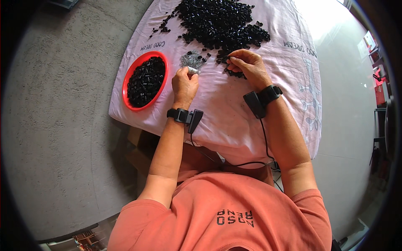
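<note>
My left hand (185, 87) is closed in a pinch on a small pale, silvery piece (193, 70); its exact kind is too small to tell. Just beyond it lies a little heap of thin grey metal bits (191, 60), like pins or wire. My right hand (252, 69) has its thumb and fingers drawn together at the near edge of a big pile of small shiny black plastic pieces (217, 23). Dark pieces lie right at those fingertips, and what they grip cannot be made out. Left of my left hand stands a red-rimmed basin (166, 77) full of similar black pieces.
A pale pink printed cloth (226, 108) covers the table. Loose black pieces (163, 29) are scattered at the far left of the pile. Each wrist wears a black strapped device, with a cable (251, 163) running toward my lap. Grey floor (63, 104) surrounds the table.
</note>
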Tool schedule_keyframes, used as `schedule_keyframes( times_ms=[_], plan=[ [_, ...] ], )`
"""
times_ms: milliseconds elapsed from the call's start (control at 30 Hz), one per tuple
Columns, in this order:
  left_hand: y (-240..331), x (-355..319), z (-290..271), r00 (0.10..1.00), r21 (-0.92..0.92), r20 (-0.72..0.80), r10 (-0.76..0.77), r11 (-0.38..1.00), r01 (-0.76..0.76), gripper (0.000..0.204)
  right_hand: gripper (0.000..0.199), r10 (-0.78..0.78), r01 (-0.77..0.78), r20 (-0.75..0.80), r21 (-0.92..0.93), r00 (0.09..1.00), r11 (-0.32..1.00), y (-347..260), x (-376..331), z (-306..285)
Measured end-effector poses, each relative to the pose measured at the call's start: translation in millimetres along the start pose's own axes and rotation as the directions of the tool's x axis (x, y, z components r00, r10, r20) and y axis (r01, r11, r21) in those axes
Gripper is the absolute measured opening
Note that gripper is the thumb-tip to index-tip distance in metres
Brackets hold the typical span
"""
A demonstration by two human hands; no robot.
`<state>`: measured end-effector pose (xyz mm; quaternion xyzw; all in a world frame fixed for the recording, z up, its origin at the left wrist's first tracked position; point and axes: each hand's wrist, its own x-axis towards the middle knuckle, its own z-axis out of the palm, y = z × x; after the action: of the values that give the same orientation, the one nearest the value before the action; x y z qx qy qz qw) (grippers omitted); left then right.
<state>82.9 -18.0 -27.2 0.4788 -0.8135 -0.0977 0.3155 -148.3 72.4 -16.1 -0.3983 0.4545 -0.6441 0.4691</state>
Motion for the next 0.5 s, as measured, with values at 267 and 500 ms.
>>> schedule_keyframes(
  times_ms=[267, 500],
  plan=[
    [4.5, -0.5, -2.1, 1.0, -0.045, -0.006, 0.027, 0.999, -0.028, 0.012, 0.015, 0.003, -0.003, 0.0, 0.0, 1.0, 1.0, -0.9, -0.3, -0.1],
    [5.3, -1.7, -4.8, 0.999, -0.089, 0.016, 0.042, 0.995, -0.04, 0.015, 0.016, 0.002, -0.002, 0.011, -0.023, 1.0, 1.0, -2.0, -1.6, 0.8]
  ],
)
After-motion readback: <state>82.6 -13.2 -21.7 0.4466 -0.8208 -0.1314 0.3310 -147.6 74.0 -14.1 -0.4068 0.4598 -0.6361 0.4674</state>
